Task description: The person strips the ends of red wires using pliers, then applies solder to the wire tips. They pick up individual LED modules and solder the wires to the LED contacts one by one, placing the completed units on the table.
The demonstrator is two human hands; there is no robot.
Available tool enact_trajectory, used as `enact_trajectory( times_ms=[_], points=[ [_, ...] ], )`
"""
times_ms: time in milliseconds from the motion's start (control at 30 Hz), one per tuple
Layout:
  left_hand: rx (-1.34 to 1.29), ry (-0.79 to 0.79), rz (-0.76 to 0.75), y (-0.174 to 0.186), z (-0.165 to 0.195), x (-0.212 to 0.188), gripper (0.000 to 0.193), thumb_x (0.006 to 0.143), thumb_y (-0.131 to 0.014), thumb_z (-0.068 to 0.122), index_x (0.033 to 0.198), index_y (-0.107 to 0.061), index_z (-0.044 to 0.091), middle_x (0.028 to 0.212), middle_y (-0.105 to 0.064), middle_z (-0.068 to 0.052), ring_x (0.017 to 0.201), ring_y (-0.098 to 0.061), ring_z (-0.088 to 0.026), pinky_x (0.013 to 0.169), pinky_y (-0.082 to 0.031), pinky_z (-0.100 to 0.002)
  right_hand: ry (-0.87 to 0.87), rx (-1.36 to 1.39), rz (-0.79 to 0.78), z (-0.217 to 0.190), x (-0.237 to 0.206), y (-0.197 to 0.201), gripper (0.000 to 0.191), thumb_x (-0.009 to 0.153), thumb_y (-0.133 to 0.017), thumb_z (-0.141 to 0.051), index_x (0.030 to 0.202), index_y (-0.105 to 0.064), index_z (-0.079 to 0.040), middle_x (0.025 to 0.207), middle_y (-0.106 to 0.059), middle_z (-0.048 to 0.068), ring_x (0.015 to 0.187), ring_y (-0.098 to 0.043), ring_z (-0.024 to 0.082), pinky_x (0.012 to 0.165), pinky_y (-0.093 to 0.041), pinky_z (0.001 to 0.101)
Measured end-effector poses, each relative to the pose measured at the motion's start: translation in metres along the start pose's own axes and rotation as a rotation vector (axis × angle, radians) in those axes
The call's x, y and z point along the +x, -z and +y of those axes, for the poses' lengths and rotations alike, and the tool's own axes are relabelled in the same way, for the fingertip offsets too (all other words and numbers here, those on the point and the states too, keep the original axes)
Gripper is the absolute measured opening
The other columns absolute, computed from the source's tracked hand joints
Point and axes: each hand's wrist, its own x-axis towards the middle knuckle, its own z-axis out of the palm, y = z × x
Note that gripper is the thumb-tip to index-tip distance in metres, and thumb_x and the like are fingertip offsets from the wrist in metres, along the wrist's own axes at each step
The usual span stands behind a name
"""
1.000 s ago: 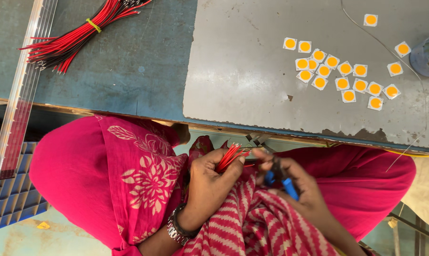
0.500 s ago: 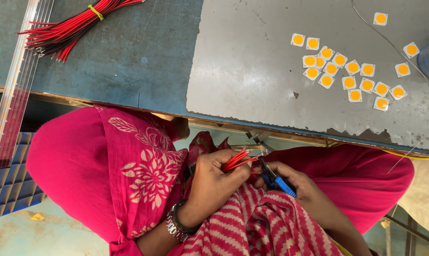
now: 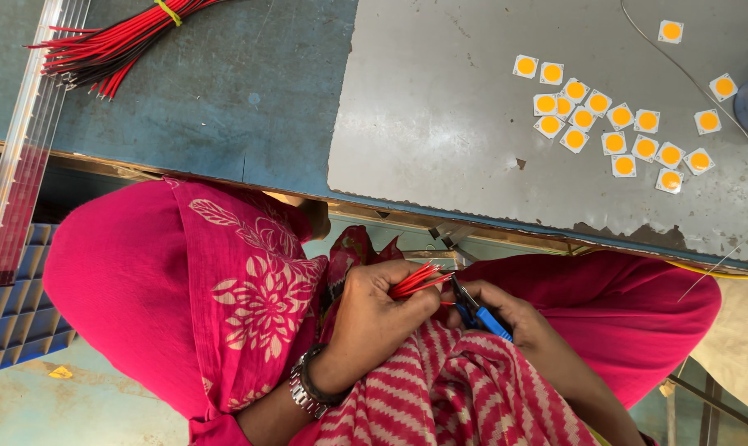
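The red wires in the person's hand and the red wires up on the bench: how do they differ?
The red wires in the left hand are a small bunch, pinched in the fist with the ends fanning out toward the blue-handled pliers in the right hand. The bench bundle is far bigger, lies loose on the blue bench top and is tied with a yellow band. Both are thin red wires.

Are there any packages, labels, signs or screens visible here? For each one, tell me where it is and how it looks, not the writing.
No packages, labels, signs or screens are in view.
The closest things:
Yellow band: around the red wire bundle, bench top left; narrow, plain.
Square chips: loose on the grey sheet, top right; white with orange round centres.
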Motion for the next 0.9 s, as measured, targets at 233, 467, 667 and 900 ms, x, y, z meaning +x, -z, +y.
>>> enact_trajectory(
  times_ms=[233, 467, 667, 900],
  points=[
    [0.039, -0.028, -0.01, 0.0, 0.002, 0.0, 0.016, 0.082, -0.07, 0.007, 0.093, -0.078, 0.0, 0.079, -0.076, -0.002, 0.073, -0.065, -0.003, 0.067, -0.055, -0.023, -0.016, -0.052, 0.027, 0.003, 0.0, 0.0, 0.049, 0.083, -0.078, -0.024, 0.128, -0.066, -0.008, 0.1, -0.069, 0.001, 0.089, -0.063, 0.01, 0.079, -0.052, 0.0267],
    [0.013, -0.022, -0.032, 0.001, 0.003, 0.0, 0.017, 0.082, -0.068, 0.006, 0.094, -0.079, 0.0, 0.082, -0.078, -0.003, 0.075, -0.067, -0.003, 0.07, -0.057, -0.023, 0.002, -0.041, 0.008, 0.005, 0.0, 0.001, 0.05, 0.082, -0.078, -0.024, 0.127, -0.066, -0.008, 0.1, -0.069, 0.0, 0.09, -0.064, 0.01, 0.079, -0.053, 0.0269],
    [0.007, 0.002, -0.039, 0.001, 0.002, 0.0, 0.018, 0.081, -0.068, 0.006, 0.094, -0.079, 0.0, 0.082, -0.078, -0.003, 0.074, -0.066, -0.003, 0.069, -0.056, -0.023, -0.006, -0.091, 0.019, 0.002, 0.001, 0.002, 0.05, 0.082, -0.078, -0.025, 0.127, -0.066, -0.009, 0.1, -0.071, 0.0, 0.09, -0.065, 0.011, 0.078, -0.055, 0.0282],
    [0.049, 0.027, -0.012, 0.0, 0.0, 0.0, 0.016, 0.081, -0.069, 0.006, 0.092, -0.078, -0.002, 0.076, -0.074, -0.002, 0.069, -0.062, -0.002, 0.062, -0.053, -0.023, -0.047, -0.073, 0.018, -0.006, -0.002, -0.001, 0.049, 0.081, -0.078, -0.027, 0.125, -0.067, -0.01, 0.104, -0.073, 0.0, 0.095, -0.068, 0.011, 0.084, -0.056, 0.0286]
  ],
)
